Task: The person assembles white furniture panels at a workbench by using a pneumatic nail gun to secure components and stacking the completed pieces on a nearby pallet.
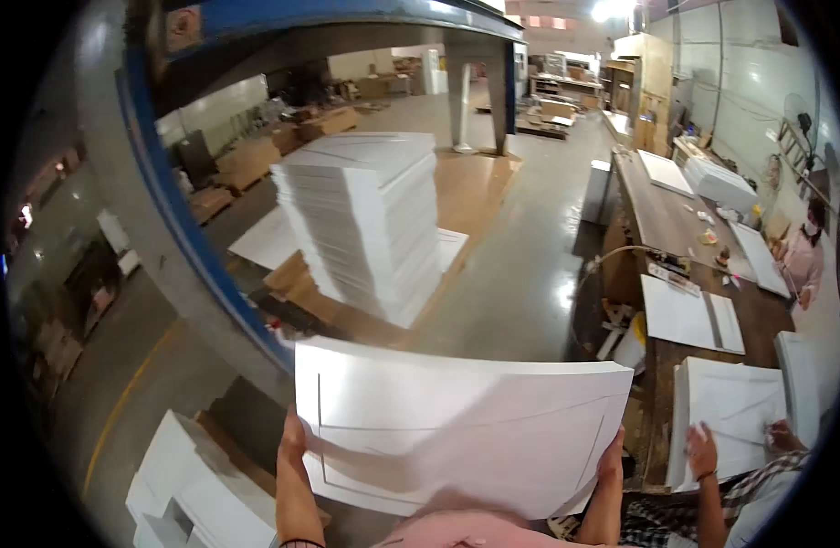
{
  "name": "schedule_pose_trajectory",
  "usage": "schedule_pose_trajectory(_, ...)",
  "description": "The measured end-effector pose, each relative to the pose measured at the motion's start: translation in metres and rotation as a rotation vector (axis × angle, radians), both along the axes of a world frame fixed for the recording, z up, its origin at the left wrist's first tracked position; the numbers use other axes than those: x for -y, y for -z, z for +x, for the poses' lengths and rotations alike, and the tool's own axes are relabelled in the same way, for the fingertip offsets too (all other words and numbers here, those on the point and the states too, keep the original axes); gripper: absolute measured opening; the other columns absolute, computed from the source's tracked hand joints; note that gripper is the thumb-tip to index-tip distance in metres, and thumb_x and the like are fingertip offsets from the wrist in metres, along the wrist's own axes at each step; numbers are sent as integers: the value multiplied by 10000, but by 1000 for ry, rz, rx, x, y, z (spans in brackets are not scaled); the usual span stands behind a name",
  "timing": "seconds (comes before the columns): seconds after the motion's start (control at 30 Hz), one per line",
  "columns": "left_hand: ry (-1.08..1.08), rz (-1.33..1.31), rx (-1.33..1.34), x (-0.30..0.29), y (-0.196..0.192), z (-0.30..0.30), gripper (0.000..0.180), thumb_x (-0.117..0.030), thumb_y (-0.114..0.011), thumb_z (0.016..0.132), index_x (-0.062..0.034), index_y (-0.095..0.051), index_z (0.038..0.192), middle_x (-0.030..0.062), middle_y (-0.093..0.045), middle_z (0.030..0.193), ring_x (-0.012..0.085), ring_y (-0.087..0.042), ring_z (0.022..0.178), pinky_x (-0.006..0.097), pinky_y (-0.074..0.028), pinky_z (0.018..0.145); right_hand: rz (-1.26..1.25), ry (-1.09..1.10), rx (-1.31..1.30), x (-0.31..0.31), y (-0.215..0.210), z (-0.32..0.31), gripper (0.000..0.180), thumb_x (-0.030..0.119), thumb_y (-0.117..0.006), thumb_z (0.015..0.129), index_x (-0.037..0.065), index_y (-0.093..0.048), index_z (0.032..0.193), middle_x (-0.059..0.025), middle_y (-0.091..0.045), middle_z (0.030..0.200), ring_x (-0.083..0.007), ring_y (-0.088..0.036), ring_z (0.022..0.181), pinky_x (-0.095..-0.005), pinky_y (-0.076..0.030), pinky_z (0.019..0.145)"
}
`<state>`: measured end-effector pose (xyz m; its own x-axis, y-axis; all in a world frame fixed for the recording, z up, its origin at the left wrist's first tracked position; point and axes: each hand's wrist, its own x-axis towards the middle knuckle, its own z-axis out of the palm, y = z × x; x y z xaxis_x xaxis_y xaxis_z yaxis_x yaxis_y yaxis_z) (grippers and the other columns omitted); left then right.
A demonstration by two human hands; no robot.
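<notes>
Pink clothing (493, 532) overlapped a white panel (475, 411), dark-lined and partly shadowed; the left hand (292, 444) and right hand (610, 464) gripped its ends.

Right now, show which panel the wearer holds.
Foreground white panel, between left hand and right hand; those in the tall stack or on the workbench lie apart.

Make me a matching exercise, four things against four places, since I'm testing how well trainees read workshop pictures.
1. Lined white panel
2. Tall stack of white sheets
3. Yellow line
4. Brown-topped workbench

A. Along the right side, bearing white panels
B. On the floor at far left
C. Between the left hand and right hand
D. Straight ahead, beyond the hands

Pairs: 1-C, 2-D, 3-B, 4-A
</notes>
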<state>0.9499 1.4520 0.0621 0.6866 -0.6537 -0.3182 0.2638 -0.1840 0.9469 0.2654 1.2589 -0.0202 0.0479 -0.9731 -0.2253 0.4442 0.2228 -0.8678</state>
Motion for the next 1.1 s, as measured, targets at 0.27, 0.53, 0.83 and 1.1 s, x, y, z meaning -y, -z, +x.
schedule_pose_trajectory(0.27, 503, -288, -37, 404, 26, 4, 551, -368, -378, 1070, -1, -488, 1467, 120, -576, 1440, 276, -533, 1322, 396, -429, 1108, -22, 586, -118, 107, -23, -10, 660, 562, -306, 1063, 90, -468, 1495, -103, -586, 1419, -314, -576, 1259, -443, -448, 1079)
schedule_pose_trajectory(0.53, 864, -291, -105, 832, -3, -62, 598, -469, -359, 1056, -30, -546, 1418, 122, -601, 1387, 288, -559, 1249, 407, -423, 1088, -18, 1187, -191, 235, -81, 65, 741, 566, -296, 1049, 31, -371, 1557, -152, -481, 1527, -307, -504, 1372, -452, -418, 1136)
schedule_pose_trajectory(0.83, 1190, -248, -70, 1223, -83, -226, 613, -486, -357, 1049, -37, -551, 1417, 121, -599, 1390, 288, -552, 1259, 410, -417, 1090, -137, 1560, -111, 408, -91, 53, 751, 612, -357, 1033, 114, -324, 1594, -111, -462, 1551, -313, -489, 1380, -448, -425, 1128)
schedule_pose_trajectory(1.1, 1397, -163, -65, 1512, -127, -412, 625, -502, -355, 1042, -43, -555, 1417, 121, -597, 1393, 288, -545, 1268, 412, -412, 1092, 13, 1666, -99, 648, -123, -40, 748, 614, -342, 1036, 115, -327, 1593, -116, -466, 1548, -308, -489, 1376, -450, -422, 1125)
